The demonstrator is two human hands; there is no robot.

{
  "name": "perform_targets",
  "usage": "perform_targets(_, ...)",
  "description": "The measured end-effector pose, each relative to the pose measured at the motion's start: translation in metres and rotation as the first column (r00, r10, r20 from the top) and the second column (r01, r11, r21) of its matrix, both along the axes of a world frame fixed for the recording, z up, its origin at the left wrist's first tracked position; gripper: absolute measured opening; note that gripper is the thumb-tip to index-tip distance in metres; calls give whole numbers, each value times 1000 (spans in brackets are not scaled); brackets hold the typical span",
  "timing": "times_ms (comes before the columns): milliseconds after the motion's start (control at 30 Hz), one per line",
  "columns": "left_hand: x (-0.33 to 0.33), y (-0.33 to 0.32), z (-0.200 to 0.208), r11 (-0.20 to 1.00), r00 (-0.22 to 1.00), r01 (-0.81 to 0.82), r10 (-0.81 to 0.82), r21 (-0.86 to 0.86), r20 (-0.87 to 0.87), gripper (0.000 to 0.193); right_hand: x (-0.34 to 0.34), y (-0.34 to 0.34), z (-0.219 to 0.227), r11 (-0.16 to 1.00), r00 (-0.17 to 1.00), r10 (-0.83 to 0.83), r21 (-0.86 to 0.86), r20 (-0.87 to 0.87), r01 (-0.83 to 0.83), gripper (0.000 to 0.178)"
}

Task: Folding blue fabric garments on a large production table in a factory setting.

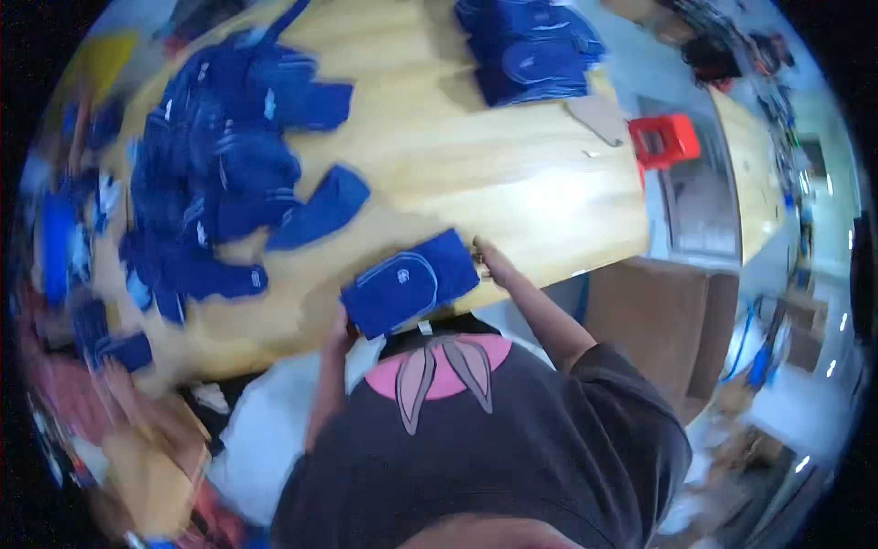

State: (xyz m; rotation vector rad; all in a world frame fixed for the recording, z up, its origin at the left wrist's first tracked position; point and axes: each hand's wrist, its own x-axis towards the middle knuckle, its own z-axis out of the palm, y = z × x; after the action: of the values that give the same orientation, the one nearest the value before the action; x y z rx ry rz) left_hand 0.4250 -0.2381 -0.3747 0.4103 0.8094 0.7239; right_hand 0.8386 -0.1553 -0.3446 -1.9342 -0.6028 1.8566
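A folded navy-blue garment with pale curved piping and a small white emblem lies at a slant near the front edge of the wooden table. At its lower left corner, my left hand grips the edge, its fingers partly hidden by the cloth. My right hand is just beyond the garment's right end, with its fingers stretched out and slightly blurred. Whether it touches the cloth is hard to make out. Left of the folded piece, a spread of loose blue garments covers the tabletop, with one sleeve-like piece reaching toward it.
Folded blue garments are stacked at the far right of the table, beside a beige flat piece. A red plastic stool stands past the right edge, and a cardboard box below it. Another person's hand is at left.
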Motion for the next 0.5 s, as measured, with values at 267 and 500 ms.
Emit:
perform_targets(267, 33, 0, 72, 920, 934, -289, 332, -264, 133, 53, -41, -34, 9, 978, 957, -82, 164, -277, 131, 67)
perform_targets(500, 91, 50, 84, 638, 887, 176, 228, 750, -402, 93, 13, 1, -65, 877, 885, -355, 220, -301, 427, 48)
